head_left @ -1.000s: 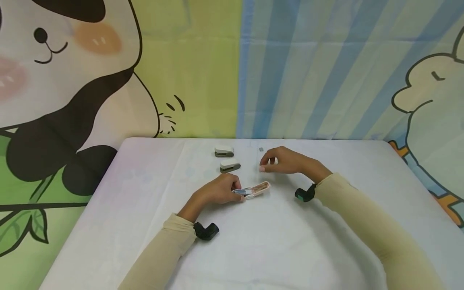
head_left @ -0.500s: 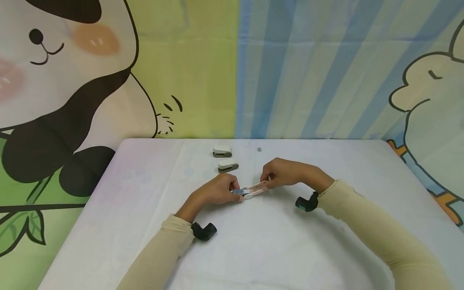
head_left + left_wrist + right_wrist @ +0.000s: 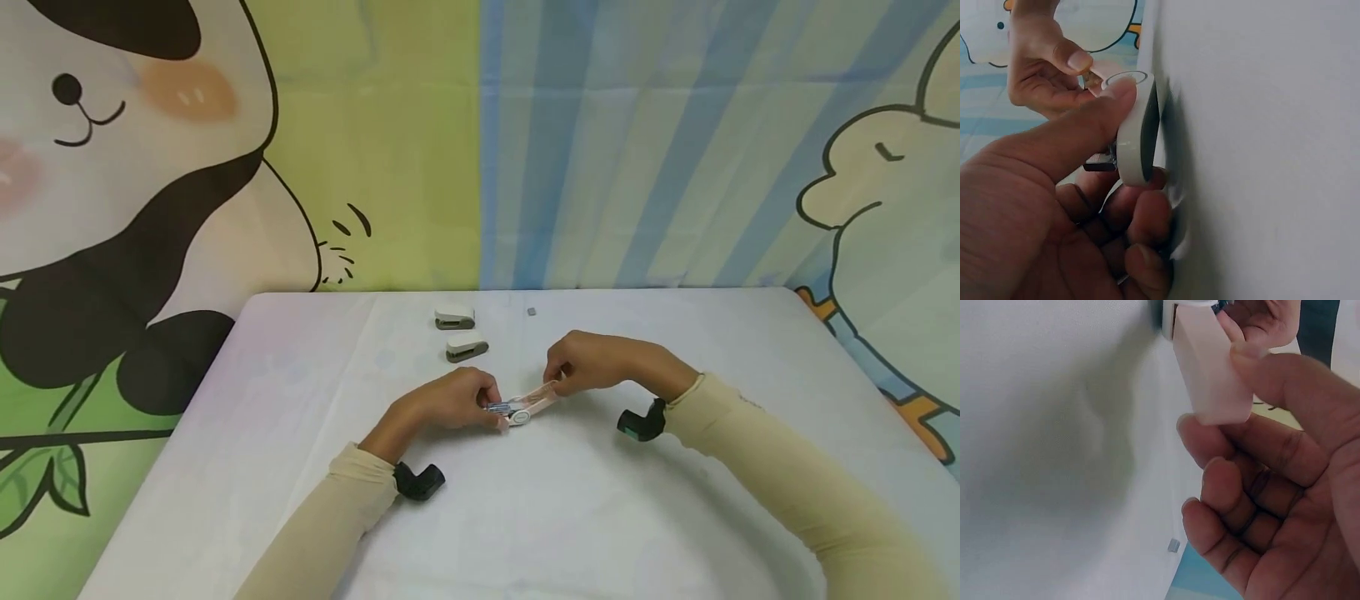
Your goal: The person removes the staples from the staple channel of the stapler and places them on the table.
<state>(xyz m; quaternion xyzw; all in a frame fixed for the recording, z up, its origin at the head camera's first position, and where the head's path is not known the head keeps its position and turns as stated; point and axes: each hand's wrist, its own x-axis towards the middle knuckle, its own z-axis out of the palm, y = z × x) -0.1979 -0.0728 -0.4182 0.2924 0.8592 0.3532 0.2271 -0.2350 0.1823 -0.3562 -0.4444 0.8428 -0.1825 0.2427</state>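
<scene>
A pink-and-white stapler (image 3: 519, 417) is opened out between my two hands, low over the table. My left hand (image 3: 450, 404) pinches its white end between thumb and fingers; the left wrist view shows the thumb lying across the rounded white part (image 3: 1130, 140). With thumb and forefinger, my right hand (image 3: 603, 364) grips the far pink end, seen up close as a blunt pink arm (image 3: 1213, 372) in the right wrist view. The right hand's other fingers curl loosely below it. Inside the opened stapler, the bluish metal part is partly hidden by the left fingers.
Two white-and-grey staplers (image 3: 454, 318) (image 3: 467, 347) stand behind my left hand. A small grey piece, like a short strip of staples (image 3: 532, 312), lies near the back edge of the white-covered table (image 3: 675, 317). Behind it hangs a printed cloth (image 3: 408, 167).
My right hand has come down from beside the stapler and taken hold of its pink end. The left hand keeps its grip. The whole head view has shifted slightly.
</scene>
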